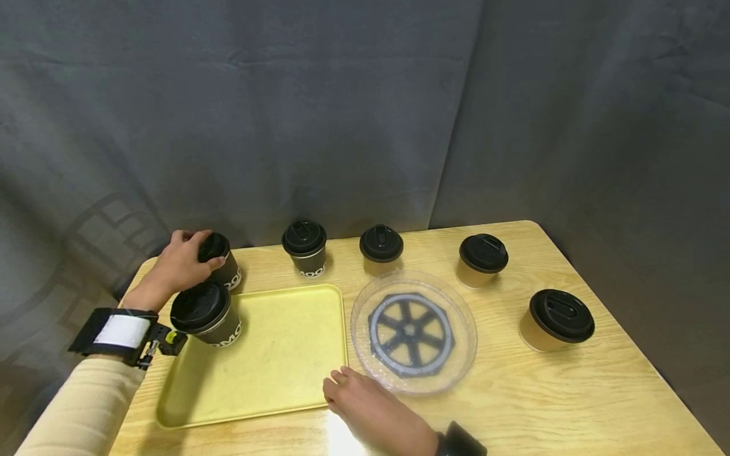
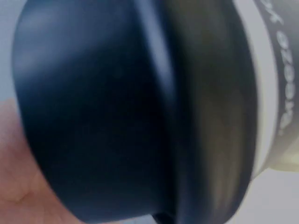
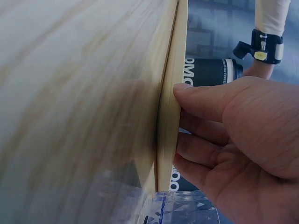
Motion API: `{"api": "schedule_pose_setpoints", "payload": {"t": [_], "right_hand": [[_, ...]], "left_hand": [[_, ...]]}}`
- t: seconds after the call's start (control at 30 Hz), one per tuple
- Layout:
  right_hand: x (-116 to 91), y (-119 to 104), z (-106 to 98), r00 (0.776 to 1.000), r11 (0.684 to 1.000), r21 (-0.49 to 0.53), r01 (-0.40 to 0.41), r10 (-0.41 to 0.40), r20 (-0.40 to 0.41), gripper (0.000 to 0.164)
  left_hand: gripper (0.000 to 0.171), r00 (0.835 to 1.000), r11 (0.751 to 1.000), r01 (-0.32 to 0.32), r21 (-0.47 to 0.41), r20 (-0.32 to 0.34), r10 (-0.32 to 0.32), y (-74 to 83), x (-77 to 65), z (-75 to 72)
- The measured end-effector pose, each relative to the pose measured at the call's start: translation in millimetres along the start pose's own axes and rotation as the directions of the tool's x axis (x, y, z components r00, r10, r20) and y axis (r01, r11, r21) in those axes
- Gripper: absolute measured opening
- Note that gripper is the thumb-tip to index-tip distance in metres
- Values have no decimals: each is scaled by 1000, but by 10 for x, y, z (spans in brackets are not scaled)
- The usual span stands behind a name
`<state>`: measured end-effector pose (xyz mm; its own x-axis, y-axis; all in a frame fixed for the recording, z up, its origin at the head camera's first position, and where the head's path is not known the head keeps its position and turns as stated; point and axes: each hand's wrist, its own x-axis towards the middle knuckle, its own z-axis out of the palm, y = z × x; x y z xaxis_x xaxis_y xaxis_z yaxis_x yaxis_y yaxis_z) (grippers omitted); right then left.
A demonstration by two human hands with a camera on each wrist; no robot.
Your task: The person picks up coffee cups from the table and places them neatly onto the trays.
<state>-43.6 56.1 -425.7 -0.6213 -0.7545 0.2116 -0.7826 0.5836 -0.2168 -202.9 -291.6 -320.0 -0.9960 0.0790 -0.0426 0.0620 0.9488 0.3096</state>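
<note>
From where I stand, the left hand (image 1: 187, 261) grips a dark cup (image 1: 228, 271) by its black lid (image 1: 213, 246), just behind the yellow tray's (image 1: 279, 351) far-left corner, while the right hand (image 1: 373, 405) pinches its near-right rim.

Table (image 1: 570, 392) of smooth, glossy wood grain; tray (image 1: 268, 354) smooth, plastic-looking; round dish (image 1: 409, 282) clear, glossy plastic; cups (image 1: 313, 265) paper-looking, with lids (image 1: 305, 237) of smooth plastic; curtain (image 1: 342, 126) — matt cloth, creased; sleeve (image 1: 85, 405) — ribbed knit.
</note>
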Motion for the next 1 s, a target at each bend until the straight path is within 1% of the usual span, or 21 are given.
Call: {"api": "schedule_pose_setpoints", "payload": {"t": [0.13, 0.23, 0.43, 0.67, 0.83, 1.0], "right_hand": [[0, -1, -10, 1000, 1000, 6, -2, 2, 3, 11], [0, -6, -16, 1000, 1000, 7, -5, 5, 2, 11], [-2, -4, -21, 1000, 1000, 18, -7, 7, 8, 11], [-2, -2, -22, 1000, 999, 32, -4, 3, 19, 11], [-1, 0, -16, 1000, 999, 33, -3, 3, 14, 11], [-5, 2, -12, 1000, 999, 33, -9, 9, 14, 10]], "left_hand": [[72, 998, 1000, -6, 12, -55, 7, 46, -13, -13], [71, 996, 1000, 2, 13, -89, -1, 84, -30, -25], [70, 986, 1000, 7, -3, -168, -8, 184, -81, -72], [74, 982, 999, 18, -27, -190, -23, 297, -180, -169], [75, 974, 999, 12, -46, -227, -22, 391, -257, -212], [75, 965, 999, 2, -41, -262, -13, 498, -329, -247]]}}
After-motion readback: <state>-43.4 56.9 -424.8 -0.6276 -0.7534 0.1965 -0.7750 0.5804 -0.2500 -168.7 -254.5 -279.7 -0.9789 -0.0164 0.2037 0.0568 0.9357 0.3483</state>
